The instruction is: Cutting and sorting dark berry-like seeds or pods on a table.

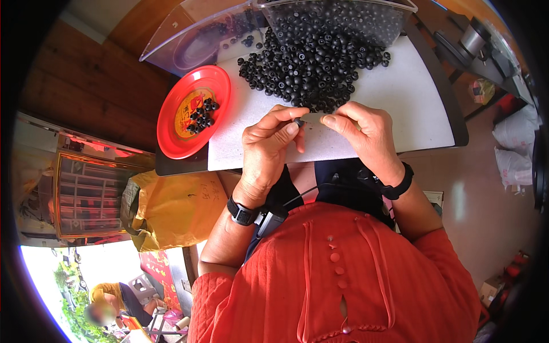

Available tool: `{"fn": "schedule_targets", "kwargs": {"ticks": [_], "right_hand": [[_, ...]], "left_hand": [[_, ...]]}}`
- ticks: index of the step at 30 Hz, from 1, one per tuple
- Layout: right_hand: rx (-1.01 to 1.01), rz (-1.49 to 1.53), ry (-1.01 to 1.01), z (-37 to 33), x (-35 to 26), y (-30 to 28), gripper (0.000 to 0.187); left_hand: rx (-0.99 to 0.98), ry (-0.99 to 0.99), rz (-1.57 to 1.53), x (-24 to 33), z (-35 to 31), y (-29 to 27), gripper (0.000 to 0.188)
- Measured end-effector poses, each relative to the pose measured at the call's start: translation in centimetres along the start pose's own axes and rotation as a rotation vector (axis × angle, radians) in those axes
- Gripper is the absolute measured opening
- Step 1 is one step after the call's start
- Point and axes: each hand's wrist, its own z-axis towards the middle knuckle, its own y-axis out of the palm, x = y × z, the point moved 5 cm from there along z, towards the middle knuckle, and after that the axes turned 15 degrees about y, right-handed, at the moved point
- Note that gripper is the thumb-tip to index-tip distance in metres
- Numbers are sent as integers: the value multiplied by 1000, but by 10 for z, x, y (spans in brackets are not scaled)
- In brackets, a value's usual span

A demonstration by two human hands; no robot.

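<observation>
One small black piece [298, 122], roundish, pinched in left hand [265, 143].

The camera sits on the person's head, the left one of a side-by-side pair, and looks steeply down past the chest. The red shirt [360, 274], closest to the lens, fills the lower middle. From it the forearms [220, 243] run up to the left hand [269, 140] and right hand [367, 134], just above centre and a little farther off. Beyond, the board [409, 103] is seen from above. The fisheye reaches wide: floor [457, 194] on the right, another person [117, 300] well off at lower left, edges bending toward a dark, round rim.
</observation>
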Motion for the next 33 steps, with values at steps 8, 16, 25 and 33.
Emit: {"fn": "schedule_targets", "kwargs": {"ticks": [8,16,25,33], "right_hand": [[18,-4,-55,-2,-1,1,24],[58,-59,-129,-4,-1,3,24],[66,131,-171,-9,-2,-6,22],[65,58,-238,-11,-4,-6,19]], "left_hand": [[18,-5,-25,-2,0,-1,23],[19,-43,-51,-2,1,-1,22],[203,259,620,64,14,-47,26],[46,396,1347,87,30,-94,22]]}}
